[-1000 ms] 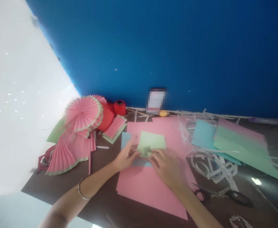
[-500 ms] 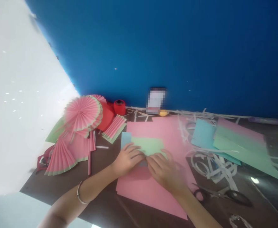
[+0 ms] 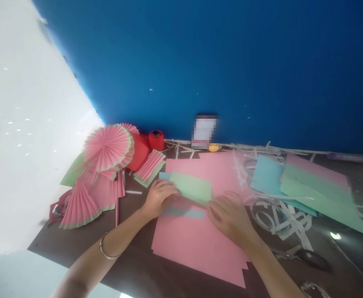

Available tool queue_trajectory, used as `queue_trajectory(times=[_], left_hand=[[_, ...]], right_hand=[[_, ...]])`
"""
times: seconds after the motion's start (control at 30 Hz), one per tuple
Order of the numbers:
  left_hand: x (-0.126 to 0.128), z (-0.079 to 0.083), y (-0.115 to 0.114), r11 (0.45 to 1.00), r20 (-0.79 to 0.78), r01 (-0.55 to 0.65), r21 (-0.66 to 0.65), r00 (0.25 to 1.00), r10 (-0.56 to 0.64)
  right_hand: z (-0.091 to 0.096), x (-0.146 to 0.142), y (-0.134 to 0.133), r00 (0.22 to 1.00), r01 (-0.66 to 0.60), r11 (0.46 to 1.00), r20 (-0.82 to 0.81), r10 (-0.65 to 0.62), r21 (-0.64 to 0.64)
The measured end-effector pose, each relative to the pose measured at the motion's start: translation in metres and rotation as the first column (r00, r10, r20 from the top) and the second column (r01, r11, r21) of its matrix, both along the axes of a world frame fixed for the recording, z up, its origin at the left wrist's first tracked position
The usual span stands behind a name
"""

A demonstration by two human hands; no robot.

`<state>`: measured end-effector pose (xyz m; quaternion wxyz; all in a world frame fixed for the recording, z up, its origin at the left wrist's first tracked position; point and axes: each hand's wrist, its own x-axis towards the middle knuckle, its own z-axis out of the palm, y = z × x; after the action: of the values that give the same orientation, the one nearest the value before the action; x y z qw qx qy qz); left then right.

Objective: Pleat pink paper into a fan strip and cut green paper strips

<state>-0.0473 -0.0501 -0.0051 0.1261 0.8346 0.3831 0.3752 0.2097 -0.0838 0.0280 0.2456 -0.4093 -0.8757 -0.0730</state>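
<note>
A light green sheet of paper point(image 3: 195, 188) is held at its near corners, raised a little over the pink paper sheets point(image 3: 196, 248). A narrow pink edge shows along its near side. My left hand point(image 3: 160, 199) pinches the left corner, fingers curled. At the right corner my right hand point(image 3: 229, 216) is closed on the same sheet, slightly blurred. Beneath, a grey-blue paper strip point(image 3: 186, 212) lies across the pink paper, with a blue piece point(image 3: 164, 176) beyond my left hand.
Pleated pink-and-green paper fans point(image 3: 106, 147) pile up at left, near a red tape roll point(image 3: 156, 140). A phone-like device point(image 3: 204, 131) leans on the blue wall. At right lie white paper strips point(image 3: 293, 217), green sheets point(image 3: 320, 194) and black-handled scissors point(image 3: 313, 258).
My hands have moved apart along the green paper's near edge, the left one leftward and the right one rightward. The sheet has tilted, uncovering the grey-blue strip.
</note>
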Motion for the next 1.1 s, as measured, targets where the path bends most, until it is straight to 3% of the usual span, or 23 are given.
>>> queue_trajectory(times=[0.23, 0.3, 0.47, 0.57, 0.7, 0.87, 1.1], left_hand=[[-0.005, 0.005, 0.008, 0.985, 0.120, -0.168, -0.022, 0.978, 0.170], [0.000, 0.005, 0.004, 0.993, 0.065, -0.114, -0.012, 0.991, 0.114], [0.012, 0.005, -0.012, 0.999, -0.066, 0.042, -0.022, 0.997, -0.044], [0.016, 0.007, -0.017, 0.995, -0.099, 0.062, 0.073, 0.994, -0.054], [0.017, 0.010, -0.019, 0.984, -0.170, 0.073, 0.165, 0.984, -0.045], [0.017, 0.011, -0.017, 0.987, -0.182, 0.122, 0.100, 0.978, -0.103], [0.013, 0.009, -0.015, 0.989, -0.080, 0.150, -0.013, 0.985, -0.151]], right_hand=[[0.003, 0.024, 0.012, 0.983, 0.162, 0.975, -0.113, -0.146, 0.152], [0.003, 0.016, 0.009, 0.985, 0.139, 0.978, -0.126, -0.120, 0.153], [0.003, -0.020, -0.006, 0.999, 0.034, 0.996, 0.038, -0.038, 0.085], [0.004, -0.029, -0.011, 0.998, -0.011, 0.999, 0.056, 0.008, 0.050], [0.003, -0.026, -0.011, 0.999, -0.023, 0.998, 0.038, 0.020, 0.057], [0.000, -0.020, -0.008, 0.999, -0.038, 0.998, 0.011, 0.037, 0.044], [0.002, -0.008, -0.007, 0.998, -0.047, 0.994, 0.036, 0.043, 0.096]])
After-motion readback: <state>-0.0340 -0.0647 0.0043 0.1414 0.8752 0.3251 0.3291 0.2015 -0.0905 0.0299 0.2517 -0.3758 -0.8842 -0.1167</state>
